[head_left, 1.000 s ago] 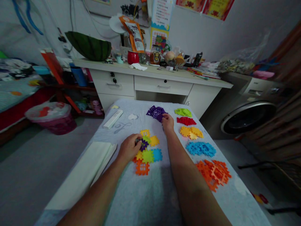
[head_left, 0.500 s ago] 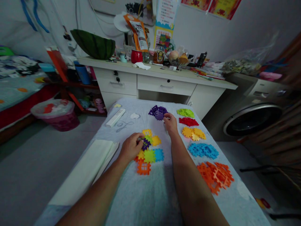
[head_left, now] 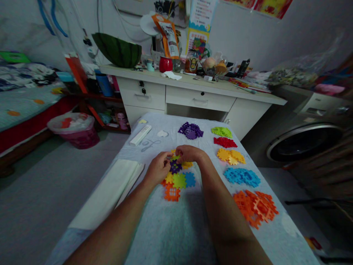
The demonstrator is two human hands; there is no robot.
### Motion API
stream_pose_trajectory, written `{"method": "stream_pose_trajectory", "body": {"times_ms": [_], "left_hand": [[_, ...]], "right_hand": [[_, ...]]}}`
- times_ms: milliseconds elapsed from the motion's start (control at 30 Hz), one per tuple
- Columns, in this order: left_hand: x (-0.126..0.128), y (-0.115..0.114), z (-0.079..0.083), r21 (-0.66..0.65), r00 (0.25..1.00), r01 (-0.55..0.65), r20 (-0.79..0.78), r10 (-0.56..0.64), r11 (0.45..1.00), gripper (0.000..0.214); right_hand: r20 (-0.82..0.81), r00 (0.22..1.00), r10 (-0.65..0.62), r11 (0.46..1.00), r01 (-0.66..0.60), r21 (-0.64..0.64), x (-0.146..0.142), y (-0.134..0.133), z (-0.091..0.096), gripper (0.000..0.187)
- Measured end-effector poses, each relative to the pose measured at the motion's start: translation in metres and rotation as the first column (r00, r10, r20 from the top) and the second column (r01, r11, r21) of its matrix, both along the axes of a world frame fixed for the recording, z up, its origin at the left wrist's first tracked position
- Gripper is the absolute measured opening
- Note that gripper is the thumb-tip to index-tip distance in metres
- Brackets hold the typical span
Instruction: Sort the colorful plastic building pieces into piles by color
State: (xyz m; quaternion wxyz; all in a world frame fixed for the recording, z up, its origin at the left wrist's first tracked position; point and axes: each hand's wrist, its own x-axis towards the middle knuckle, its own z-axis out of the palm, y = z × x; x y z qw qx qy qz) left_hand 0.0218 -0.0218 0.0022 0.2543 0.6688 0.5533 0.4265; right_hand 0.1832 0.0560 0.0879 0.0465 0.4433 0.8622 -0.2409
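Note:
A joined cluster of coloured plastic tiles point(head_left: 179, 180) lies in the middle of the cloth-covered table point(head_left: 176, 228). A purple tile point(head_left: 174, 166) sits on top of it. My left hand point(head_left: 158, 169) grips the cluster's left side with curled fingers. My right hand point(head_left: 189, 154) is closed over the top of the cluster, fingertips meeting the left hand at the purple tile. What the right fingers pinch is hidden.
Sorted tile heaps lie along the table: purple point(head_left: 191, 130), green point(head_left: 222, 131), red point(head_left: 225, 142), yellow point(head_left: 231, 156), blue point(head_left: 242, 176), orange point(head_left: 256, 208). Scissors point(head_left: 150, 144), a white box point(head_left: 140, 135) and folded white cloth point(head_left: 110, 191) lie left. A desk point(head_left: 193, 95) stands behind.
My right hand has come back from the purple heap to the cluster and now meets my left hand there. The view has shifted slightly.

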Motion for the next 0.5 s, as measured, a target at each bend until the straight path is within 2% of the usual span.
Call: {"method": "stream_pose_trajectory", "body": {"times_ms": [67, 233, 500], "left_hand": [[0.0005, -0.0005, 0.0014, 0.000, 1.000, -0.002, 0.010, 0.002, 1.000, 0.044], [0.0013, -0.0016, 0.0038, 0.002, 1.000, 0.003, 0.025, -0.003, 1.000, 0.038], [0.0016, -0.0004, 0.0025, 0.025, 1.000, 0.012, -0.001, -0.012, 1.000, 0.034]], "right_hand": [[0.028, 1.000, 0.005, 0.999, -0.006, 0.044, -0.0041, -0.0023, -0.0020, 0.036], [0.082, 0.996, 0.018, 0.989, -0.030, 0.148, -0.0086, -0.0046, -0.0044, 0.024], [0.029, 0.999, 0.016, 0.988, -0.020, 0.154, 0.0000, -0.0024, 0.0042, 0.026]]}}
